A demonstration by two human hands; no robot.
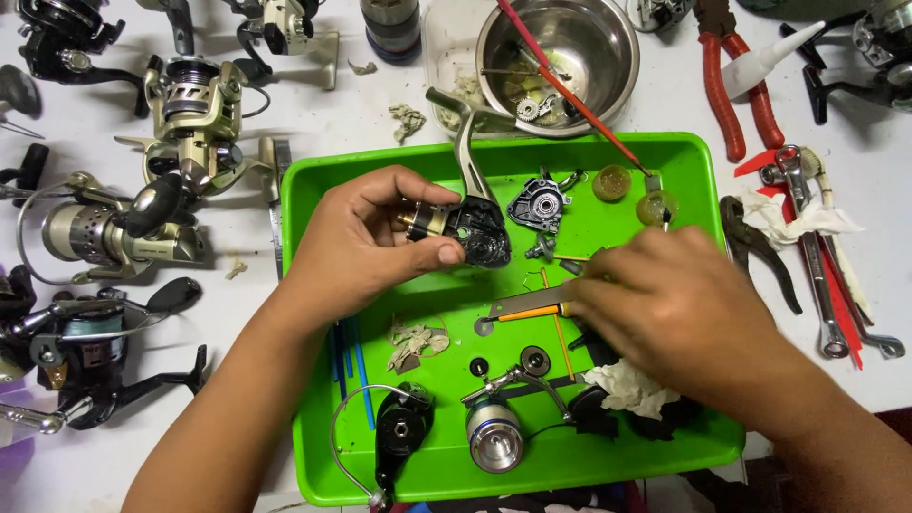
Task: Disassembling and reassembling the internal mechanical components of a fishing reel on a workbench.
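Note:
My left hand [366, 242] grips a black fishing reel body [475, 233] with a gold part and a grey stem that points up, held over a green tray [313, 190]. My right hand [679, 304] lies palm down on the tray's right side, fingers on a thin orange-handled tool [532, 312] beside a flat metal blade [522, 301]. Whether the fingers close around the tool is hidden. A black side plate [540, 202] and small gears lie just above it.
On the tray sit a spool [494, 435], a bail arm with rotor [399, 432], white rags [629, 388] and two grease cups [613, 182]. A steel bowl [608, 38] stands behind. Several reels [195, 114] fill the left; pliers [727, 85] and wrenches [817, 275] lie right.

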